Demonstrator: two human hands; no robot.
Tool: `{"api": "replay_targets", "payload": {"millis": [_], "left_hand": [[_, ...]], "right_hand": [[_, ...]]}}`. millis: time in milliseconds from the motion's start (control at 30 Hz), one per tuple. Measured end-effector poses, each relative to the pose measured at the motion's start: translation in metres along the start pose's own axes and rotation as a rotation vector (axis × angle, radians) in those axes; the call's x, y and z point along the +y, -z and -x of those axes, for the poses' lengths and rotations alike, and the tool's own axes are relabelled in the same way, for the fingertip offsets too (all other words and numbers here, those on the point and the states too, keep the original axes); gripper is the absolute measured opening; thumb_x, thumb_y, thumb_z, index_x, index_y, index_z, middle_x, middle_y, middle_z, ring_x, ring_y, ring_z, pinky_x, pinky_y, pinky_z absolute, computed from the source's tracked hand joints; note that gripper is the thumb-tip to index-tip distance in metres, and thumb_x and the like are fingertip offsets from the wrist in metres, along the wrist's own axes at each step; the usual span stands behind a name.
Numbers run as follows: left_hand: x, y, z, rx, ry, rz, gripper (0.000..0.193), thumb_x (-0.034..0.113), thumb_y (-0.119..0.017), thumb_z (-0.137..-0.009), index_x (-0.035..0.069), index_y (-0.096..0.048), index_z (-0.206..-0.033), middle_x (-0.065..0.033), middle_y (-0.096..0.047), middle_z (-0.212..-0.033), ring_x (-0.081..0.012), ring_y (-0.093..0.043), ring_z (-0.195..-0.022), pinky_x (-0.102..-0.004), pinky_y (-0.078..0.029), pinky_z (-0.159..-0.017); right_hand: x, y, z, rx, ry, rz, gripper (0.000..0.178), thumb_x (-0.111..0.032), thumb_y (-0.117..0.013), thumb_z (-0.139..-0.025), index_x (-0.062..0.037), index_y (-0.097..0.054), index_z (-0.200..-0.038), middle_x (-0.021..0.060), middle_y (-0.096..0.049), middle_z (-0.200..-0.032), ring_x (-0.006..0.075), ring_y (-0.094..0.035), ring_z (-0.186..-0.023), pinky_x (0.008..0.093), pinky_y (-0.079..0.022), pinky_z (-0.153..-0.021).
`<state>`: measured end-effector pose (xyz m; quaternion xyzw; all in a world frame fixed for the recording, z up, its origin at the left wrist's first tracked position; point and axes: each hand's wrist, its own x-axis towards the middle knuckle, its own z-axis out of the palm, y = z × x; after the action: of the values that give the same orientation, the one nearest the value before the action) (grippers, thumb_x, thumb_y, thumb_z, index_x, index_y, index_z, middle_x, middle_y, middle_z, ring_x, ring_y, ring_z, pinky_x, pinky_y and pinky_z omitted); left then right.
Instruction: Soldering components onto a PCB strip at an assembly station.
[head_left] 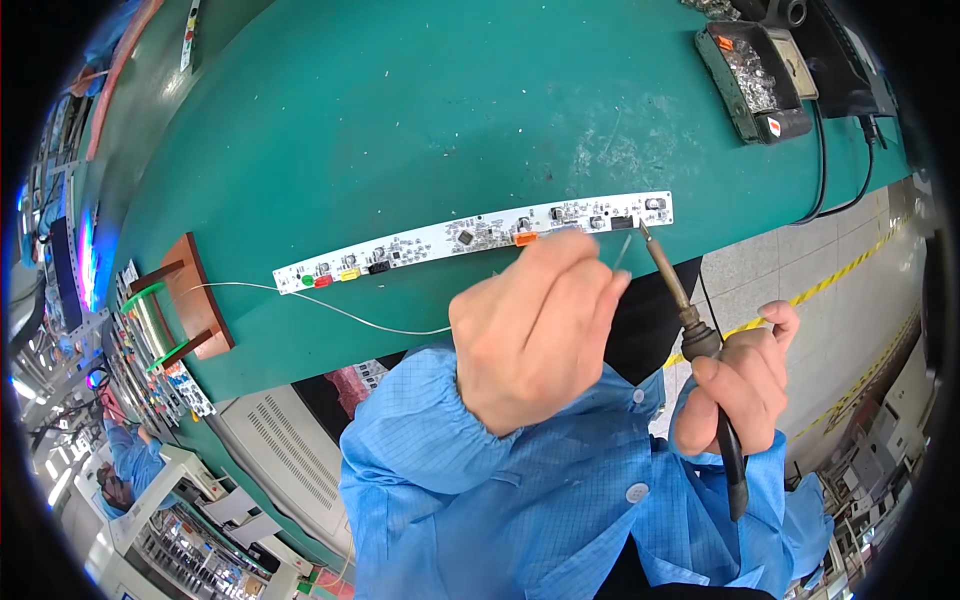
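A long, narrow white circuit board lies on the green bench mat, with small red, yellow, black and orange parts along it. My left hand pinches a thin solder wire near the board's right part; the wire end pokes up beside the iron's tip. My right hand grips a soldering iron by its dark handle. The iron's tip sits just below the board's right end.
The wire runs left to a spool on a brown wooden stand. A soldering-iron holder with metal wool and black cables stands at the back right. Other workstations and a person in blue sit at the lower left.
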<state>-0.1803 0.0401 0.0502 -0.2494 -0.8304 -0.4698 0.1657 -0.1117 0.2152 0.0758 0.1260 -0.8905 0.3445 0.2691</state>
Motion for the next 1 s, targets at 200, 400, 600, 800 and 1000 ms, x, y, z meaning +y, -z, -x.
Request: {"api": "replay_targets", "payload": {"millis": [200, 400, 600, 800, 1000], "left_hand": [[-0.0064, -0.0044, -0.0063, -0.067, 0.056, -0.022, 0.017, -0.006, -0.071, -0.068, 0.000, -0.057, -0.076, -0.0187, -0.065, -0.100, -0.0184, -0.062, -0.056, -0.0257, -0.045, -0.044], [-0.0082, -0.0064, -0.0070, -0.079, 0.064, -0.021, 0.017, -0.006, -0.070, -0.069, 0.001, -0.056, -0.077, -0.0189, -0.065, -0.100, -0.0190, -0.062, -0.056, -0.0264, -0.045, -0.043], [-0.0072, -0.0065, -0.0081, -0.090, 0.083, -0.031, 0.018, -0.006, -0.071, -0.069, 0.001, -0.055, -0.077, -0.0180, -0.065, -0.098, -0.0200, -0.062, -0.057, -0.0266, -0.046, -0.044], [-0.0087, -0.0085, -0.0073, -0.072, 0.063, -0.036, 0.019, -0.006, -0.071, -0.069, 0.000, -0.056, -0.077, -0.0177, -0.065, -0.096, -0.0200, -0.062, -0.056, -0.0271, -0.047, -0.044], [-0.0085, -0.0093, -0.0068, -0.067, 0.062, -0.029, 0.019, -0.006, -0.072, -0.068, 0.000, -0.056, -0.077, -0.0175, -0.065, -0.097, -0.0187, -0.061, -0.055, -0.0265, -0.046, -0.043]], "right_hand": [[0.0020, -0.0066, 0.0009, 0.021, -0.022, -0.009, 0.013, -0.007, -0.059, -0.064, -0.0097, -0.064, -0.076, -0.0010, -0.044, -0.050, 0.0132, -0.041, -0.045, 0.0431, -0.038, -0.078], [0.0010, -0.0079, 0.0002, -0.003, -0.022, -0.001, 0.016, -0.006, -0.059, -0.063, -0.0098, -0.065, -0.077, -0.0010, -0.046, -0.051, 0.0130, -0.042, -0.046, 0.0420, -0.038, -0.079], [0.0008, -0.0095, 0.0008, -0.011, -0.020, 0.008, 0.019, -0.005, -0.060, -0.061, -0.0098, -0.065, -0.078, -0.0007, -0.046, -0.052, 0.0133, -0.043, -0.046, 0.0427, -0.038, -0.080], [0.0004, -0.0099, 0.0029, -0.016, -0.011, 0.023, 0.016, -0.007, -0.061, -0.064, -0.0096, -0.065, -0.079, -0.0006, -0.045, -0.052, 0.0136, -0.042, -0.047, 0.0431, -0.038, -0.080], [0.0012, -0.0094, 0.0039, -0.012, -0.002, 0.020, 0.013, -0.009, -0.061, -0.067, -0.0097, -0.065, -0.079, -0.0007, -0.045, -0.052, 0.0134, -0.042, -0.046, 0.0432, -0.038, -0.080]]}}
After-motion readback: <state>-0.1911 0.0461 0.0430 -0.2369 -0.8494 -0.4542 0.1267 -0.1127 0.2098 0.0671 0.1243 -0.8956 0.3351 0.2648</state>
